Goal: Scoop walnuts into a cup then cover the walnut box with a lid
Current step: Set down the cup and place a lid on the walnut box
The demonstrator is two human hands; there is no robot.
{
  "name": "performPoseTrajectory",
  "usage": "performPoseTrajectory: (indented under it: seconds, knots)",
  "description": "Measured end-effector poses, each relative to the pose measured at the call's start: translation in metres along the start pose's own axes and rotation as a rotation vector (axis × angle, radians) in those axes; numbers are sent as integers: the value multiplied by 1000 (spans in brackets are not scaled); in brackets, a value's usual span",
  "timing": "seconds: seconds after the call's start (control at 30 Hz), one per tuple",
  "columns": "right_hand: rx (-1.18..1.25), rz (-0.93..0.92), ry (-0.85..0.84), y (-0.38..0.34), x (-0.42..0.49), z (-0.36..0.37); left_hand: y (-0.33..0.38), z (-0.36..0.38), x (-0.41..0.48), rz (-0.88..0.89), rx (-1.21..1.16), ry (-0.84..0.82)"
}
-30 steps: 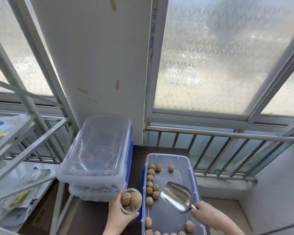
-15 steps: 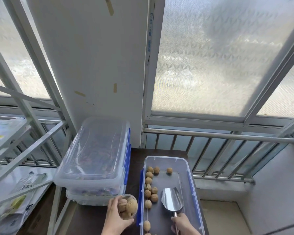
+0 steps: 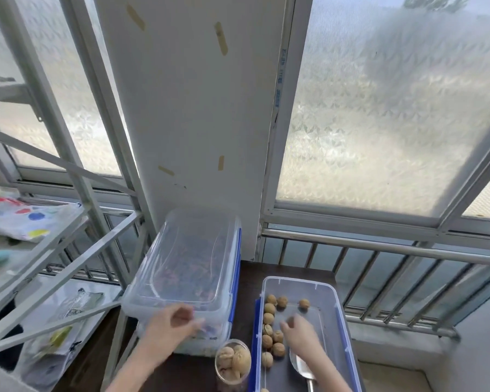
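Note:
The clear walnut box (image 3: 340,315) with blue clips stands open on the dark table, with several walnuts (image 3: 269,321) along its left side. A metal scoop (image 3: 302,369) lies inside it near the front. My right hand (image 3: 300,332) hovers over the walnuts, fingers apart and holding nothing. A clear cup (image 3: 233,362) full of walnuts stands just left of the box. The clear lid (image 3: 187,258) rests on top of a second box at the left. My left hand (image 3: 171,325) is at the lid's front rim with curled fingers, too blurred to tell the grip.
The lid sits on a closed clear box (image 3: 198,345) with dark contents. A grey metal shelf frame (image 3: 68,267) with bags stands at the left. A steel railing (image 3: 379,247) and frosted windows run behind the table.
My left hand set the cup down on the table and moved up to the lid's front rim. My right hand let go of the scoop, which now lies in the box.

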State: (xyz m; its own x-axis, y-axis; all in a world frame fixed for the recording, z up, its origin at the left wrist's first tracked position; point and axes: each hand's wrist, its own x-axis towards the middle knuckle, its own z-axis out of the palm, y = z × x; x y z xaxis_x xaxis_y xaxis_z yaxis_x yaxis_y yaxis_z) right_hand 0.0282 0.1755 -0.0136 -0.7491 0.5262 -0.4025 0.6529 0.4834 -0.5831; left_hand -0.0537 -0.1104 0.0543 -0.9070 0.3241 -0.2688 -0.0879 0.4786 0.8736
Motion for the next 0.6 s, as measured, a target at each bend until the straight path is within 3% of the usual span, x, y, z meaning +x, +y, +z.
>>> performPoseTrajectory:
  seconds: [0.1, 0.17, 0.3, 0.43, 0.6]
  knots:
    - [256, -223, -42, -92, 2, -4, 25, -55, 36, 86, -2, 274]
    - [304, -266, -66, -135, 6, 5, 22, -76, 63, 39, 65, 350]
    - [303, -192, -103, -172, 10, 34, -7, -87, 93, -127, 117, 323]
    - [266, -155, -25, -173, 10, 51, -24, -82, 92, -204, 140, 248]
    - [316, -169, 20, -170, 8, 61, -39, -80, 96, -170, 191, 256]
